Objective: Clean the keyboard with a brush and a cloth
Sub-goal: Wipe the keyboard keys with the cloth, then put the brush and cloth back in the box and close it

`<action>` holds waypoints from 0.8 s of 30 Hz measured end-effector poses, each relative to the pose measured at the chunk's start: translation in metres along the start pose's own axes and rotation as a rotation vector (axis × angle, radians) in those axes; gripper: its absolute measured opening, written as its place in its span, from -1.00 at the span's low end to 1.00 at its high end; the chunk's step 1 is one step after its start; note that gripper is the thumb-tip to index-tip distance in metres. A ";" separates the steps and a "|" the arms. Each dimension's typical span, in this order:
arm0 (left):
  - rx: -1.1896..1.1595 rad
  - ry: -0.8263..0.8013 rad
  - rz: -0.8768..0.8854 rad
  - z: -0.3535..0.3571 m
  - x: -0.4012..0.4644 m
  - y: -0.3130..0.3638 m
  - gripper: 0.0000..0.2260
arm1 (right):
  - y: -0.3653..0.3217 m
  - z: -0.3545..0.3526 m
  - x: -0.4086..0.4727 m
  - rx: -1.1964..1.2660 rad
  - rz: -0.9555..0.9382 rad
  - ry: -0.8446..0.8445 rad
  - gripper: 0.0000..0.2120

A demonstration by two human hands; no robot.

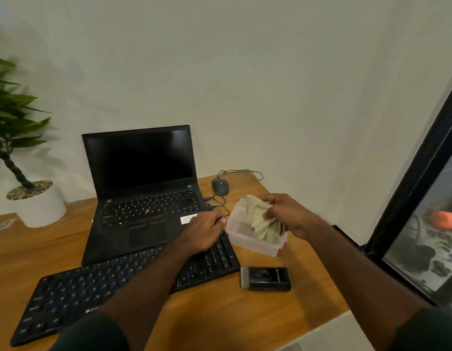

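Note:
A black external keyboard point(75, 292) lies slanted across the wooden desk point(220, 315), in front of an open black laptop point(141, 188). My right hand point(285, 214) grips a pale green cloth point(258, 219) over a clear plastic box point(247, 239). My left hand point(204, 231) hovers with curled fingers above the keyboard's right end, next to the box's left edge; whether it holds or touches anything is unclear. A black brush point(266, 278) with a short pale bristle strip lies on the desk, right of the keyboard.
A wired grey mouse point(220, 186) and its cable sit behind the box. A potted plant in a white pot point(40, 206) stands at the desk's left. The desk's front-right edge runs close by, with a dark window frame point(410, 198) to the right.

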State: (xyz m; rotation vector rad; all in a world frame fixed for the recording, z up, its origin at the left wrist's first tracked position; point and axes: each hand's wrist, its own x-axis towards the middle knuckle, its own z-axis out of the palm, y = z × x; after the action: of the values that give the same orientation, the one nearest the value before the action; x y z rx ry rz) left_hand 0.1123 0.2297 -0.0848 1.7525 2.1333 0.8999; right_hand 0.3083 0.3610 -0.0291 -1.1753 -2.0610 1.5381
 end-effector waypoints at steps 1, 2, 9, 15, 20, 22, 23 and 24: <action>0.007 -0.004 0.003 0.002 0.002 -0.001 -0.83 | -0.004 0.001 0.007 -0.025 0.005 -0.007 -0.58; 0.010 -0.006 0.004 0.004 0.004 -0.002 -0.83 | -0.007 0.003 0.014 -0.014 0.020 -0.022 -0.60; -0.001 -0.010 0.004 0.011 0.010 -0.010 -0.85 | 0.001 0.023 0.029 -0.863 -0.112 0.101 -0.52; 0.018 -0.009 0.004 0.015 0.014 -0.013 -0.86 | 0.015 0.017 0.029 -0.823 -0.180 0.229 -0.69; 0.041 -0.006 0.010 0.017 0.012 -0.008 -0.88 | 0.017 0.004 0.032 -0.881 -0.249 0.274 -0.73; 0.049 0.002 0.011 0.016 0.012 -0.008 -0.88 | 0.020 0.001 0.031 -0.953 -0.252 0.267 -0.73; 0.052 0.004 0.011 0.016 0.012 -0.008 -0.88 | 0.022 0.001 0.031 -0.983 -0.260 0.270 -0.73; 0.053 0.005 0.012 0.017 0.013 -0.009 -0.87 | 0.023 0.002 0.029 -1.000 -0.255 0.260 -0.73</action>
State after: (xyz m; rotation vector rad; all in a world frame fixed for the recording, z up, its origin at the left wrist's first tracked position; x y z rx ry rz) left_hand 0.1112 0.2462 -0.1006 1.7912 2.1713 0.8598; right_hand 0.2985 0.3839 -0.0573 -1.2089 -2.6918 0.1478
